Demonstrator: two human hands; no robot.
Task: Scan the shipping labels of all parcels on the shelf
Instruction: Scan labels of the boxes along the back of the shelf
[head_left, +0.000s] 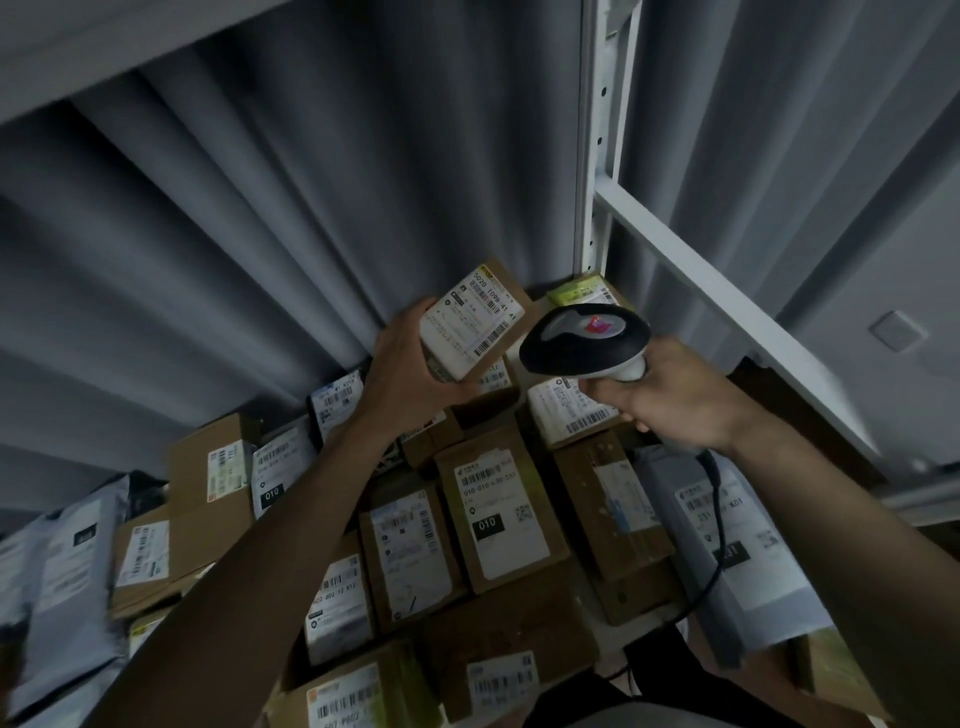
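Observation:
My left hand (410, 364) grips a small brown cardboard parcel (475, 319) and holds it up above the pile, its white shipping label with barcodes facing me. My right hand (670, 395) grips the handle of a black and white barcode scanner (584, 338). The scanner's head sits just right of the raised parcel, and a red light glows on its top. A black cable (719, 519) runs down from the scanner past my right wrist.
Several labelled cardboard boxes (493, 514) cover the shelf below my arms. Grey plastic mailer bags lie at the left (62, 561) and at the right (727, 535). A white shelf upright (595, 156) and crossbar (727, 306) stand at the right, before a grey curtain (311, 182).

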